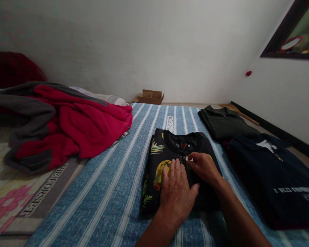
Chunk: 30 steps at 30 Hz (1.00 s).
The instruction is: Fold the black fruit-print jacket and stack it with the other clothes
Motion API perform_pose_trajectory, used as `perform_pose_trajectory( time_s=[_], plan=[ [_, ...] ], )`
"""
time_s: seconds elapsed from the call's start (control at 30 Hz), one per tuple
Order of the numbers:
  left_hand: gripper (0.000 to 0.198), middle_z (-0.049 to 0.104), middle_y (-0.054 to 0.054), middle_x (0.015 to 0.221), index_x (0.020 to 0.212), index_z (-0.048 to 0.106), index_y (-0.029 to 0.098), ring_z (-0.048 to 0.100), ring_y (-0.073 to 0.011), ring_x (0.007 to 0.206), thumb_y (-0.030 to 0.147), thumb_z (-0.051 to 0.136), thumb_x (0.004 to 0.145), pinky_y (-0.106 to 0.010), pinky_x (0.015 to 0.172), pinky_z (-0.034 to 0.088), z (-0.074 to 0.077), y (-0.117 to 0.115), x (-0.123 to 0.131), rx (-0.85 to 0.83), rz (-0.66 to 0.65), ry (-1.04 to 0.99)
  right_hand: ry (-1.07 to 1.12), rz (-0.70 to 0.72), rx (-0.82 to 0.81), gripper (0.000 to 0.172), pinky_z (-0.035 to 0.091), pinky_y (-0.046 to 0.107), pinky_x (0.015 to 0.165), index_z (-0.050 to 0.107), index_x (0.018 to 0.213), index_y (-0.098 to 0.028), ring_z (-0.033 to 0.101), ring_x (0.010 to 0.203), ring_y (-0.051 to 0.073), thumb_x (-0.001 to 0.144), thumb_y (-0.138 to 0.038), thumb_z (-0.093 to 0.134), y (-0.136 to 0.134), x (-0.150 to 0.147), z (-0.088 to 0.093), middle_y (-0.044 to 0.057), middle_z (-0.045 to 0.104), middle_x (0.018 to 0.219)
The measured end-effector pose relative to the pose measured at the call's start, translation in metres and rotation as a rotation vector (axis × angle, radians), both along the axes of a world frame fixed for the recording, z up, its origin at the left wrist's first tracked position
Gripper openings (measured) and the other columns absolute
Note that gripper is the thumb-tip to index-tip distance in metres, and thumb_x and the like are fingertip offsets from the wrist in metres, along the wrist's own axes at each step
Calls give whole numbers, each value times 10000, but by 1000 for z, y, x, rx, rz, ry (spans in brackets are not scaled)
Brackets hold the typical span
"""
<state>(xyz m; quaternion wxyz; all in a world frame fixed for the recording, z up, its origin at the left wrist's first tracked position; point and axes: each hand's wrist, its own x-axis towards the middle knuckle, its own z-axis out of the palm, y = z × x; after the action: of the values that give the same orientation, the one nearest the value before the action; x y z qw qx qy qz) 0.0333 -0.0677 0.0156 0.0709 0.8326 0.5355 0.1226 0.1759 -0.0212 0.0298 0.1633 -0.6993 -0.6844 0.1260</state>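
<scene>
A folded black jacket (154, 164) with yellow and green print lies in front of me, its round collar facing away. My left hand (176, 192) rests flat on the left half of its front, fingers stretched out and thumb apart. Beside it, my right hand (203, 166) has its fingers curled, with thumb and forefinger pinching at the jacket front just below the collar, right of the zip. The exact bit between those fingertips is partly hidden.
Folded navy clothing (275, 178) lies at right, with a dark green folded garment (228, 121) behind it. A crumpled pink and grey fleece (90, 127) spreads over the left side. The striped blue sheet (105, 192) lies underneath; a cardboard box (150, 97) stands by the wall.
</scene>
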Motion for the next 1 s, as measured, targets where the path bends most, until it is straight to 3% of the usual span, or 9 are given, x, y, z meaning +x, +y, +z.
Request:
perform_pose_trajectory(
  time_s=[0.37,0.6,0.8,1.0],
  plan=[
    [690,314,-174,1462,1363,397,57,219,-297,1373,542,355,875,-515,1102,207,-1,1,0,22,-4,19,-95,-4,-45,201,342,250,620,690,919,-255,651,809,190,840,-300,511,6,-7,4,36,714,843],
    [711,317,-182,1459,1364,393,53,225,-300,1371,560,364,866,-523,1102,202,-1,1,1,25,-1,27,-169,19,-22,239,300,249,582,674,807,-229,648,743,178,866,-271,445,7,-9,4,52,706,783],
    [716,323,-183,1457,1363,395,54,237,-299,1366,567,359,865,-520,1099,210,-3,1,0,37,-4,20,-77,35,-17,227,310,227,585,658,821,-207,636,726,162,870,-249,440,8,-6,1,48,693,763],
    [706,322,-178,1458,1359,401,58,228,-298,1370,560,371,864,-514,1105,196,-1,1,1,24,-1,15,45,53,-10,237,313,207,560,608,701,-191,602,653,135,862,-238,441,7,-3,2,21,639,657]
  ],
)
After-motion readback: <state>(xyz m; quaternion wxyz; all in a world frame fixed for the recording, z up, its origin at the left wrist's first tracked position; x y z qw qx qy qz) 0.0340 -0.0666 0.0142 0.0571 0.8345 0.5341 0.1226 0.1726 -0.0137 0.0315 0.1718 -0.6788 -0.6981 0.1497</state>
